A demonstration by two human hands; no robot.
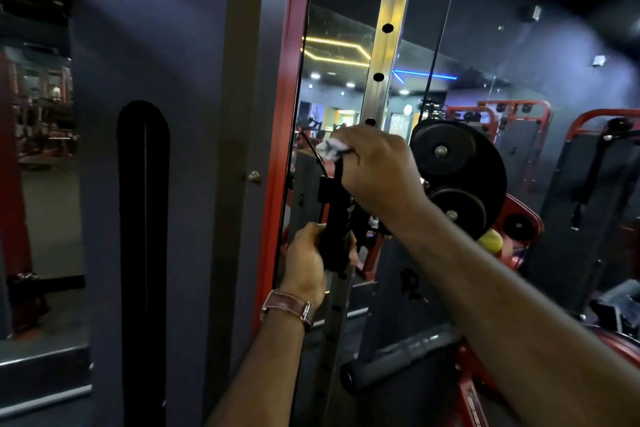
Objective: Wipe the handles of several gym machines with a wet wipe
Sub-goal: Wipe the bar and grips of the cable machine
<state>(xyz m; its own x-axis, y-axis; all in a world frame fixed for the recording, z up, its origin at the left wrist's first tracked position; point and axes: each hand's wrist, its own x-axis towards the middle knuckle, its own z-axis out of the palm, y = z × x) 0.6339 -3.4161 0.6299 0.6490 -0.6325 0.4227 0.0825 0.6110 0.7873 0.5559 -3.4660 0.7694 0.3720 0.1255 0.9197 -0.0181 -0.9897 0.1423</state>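
- Presently, the landmark for this report is the steel upright [388,55], a polished column drilled with a row of round holes, running from the top of the view down behind both hands.
- The handle [336,218], a black grip with strap webbing at its top, hangs directly in front of the steel upright, tilted slightly from vertical.
- The left hand [308,258] grasps the lower end of the handle, fingers curled around it; a brown-strapped watch [289,307] sits on that wrist, left of the upright's lower section.
- The right hand [379,166] is clenched around the top of the handle and holds the wet wipe [330,149], a crumpled white wad, against the strap there; the wipe protrudes from the left side of the fist.
- A thin black cable [440,38] runs down just right of the steel upright.
- Black pulley wheels [450,163] sit right of the upright, partly behind the right hand; a yellow knob [490,241] shows below them.
- The red frame post [291,80] stands just left of the upright, and a grey panel with a dark vertical slot [143,253] lies further left again.
- A grey padded roller [398,360] lies low and right of the upright, under the right forearm.
- Red-framed machines [512,111] stand well behind the upright, in dim light.
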